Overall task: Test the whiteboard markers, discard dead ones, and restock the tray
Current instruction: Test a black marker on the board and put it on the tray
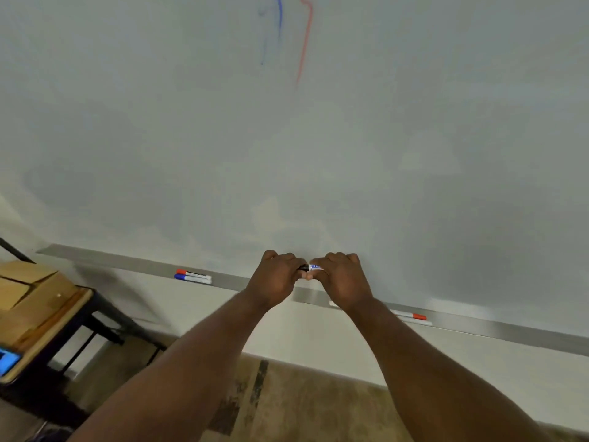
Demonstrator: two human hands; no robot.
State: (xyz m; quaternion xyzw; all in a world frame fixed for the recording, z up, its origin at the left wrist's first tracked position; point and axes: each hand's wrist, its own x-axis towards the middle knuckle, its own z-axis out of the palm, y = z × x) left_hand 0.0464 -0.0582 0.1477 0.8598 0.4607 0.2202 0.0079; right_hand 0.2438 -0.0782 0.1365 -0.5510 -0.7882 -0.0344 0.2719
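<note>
Both hands meet in front of the whiteboard (318, 138), just above its grey metal tray (127, 261). Between them is a white marker (314, 267) with blue print and a black end. My left hand (275, 279) grips the black end and my right hand (342, 279) grips the white barrel. On the tray to the left lie a red-capped marker (192, 274) and a blue-capped marker (191, 279). To the right lie a red-capped marker (411, 315) and a white one (417, 321) beside it. Another white object on the tray is partly hidden under my right wrist.
A blue line (279, 17) and a red line (305, 43) are drawn high on the board. At the left stands a dark-framed table (95, 314) carrying a cardboard box (28, 291) and a lit blue screen (8, 358). Brown floor lies below.
</note>
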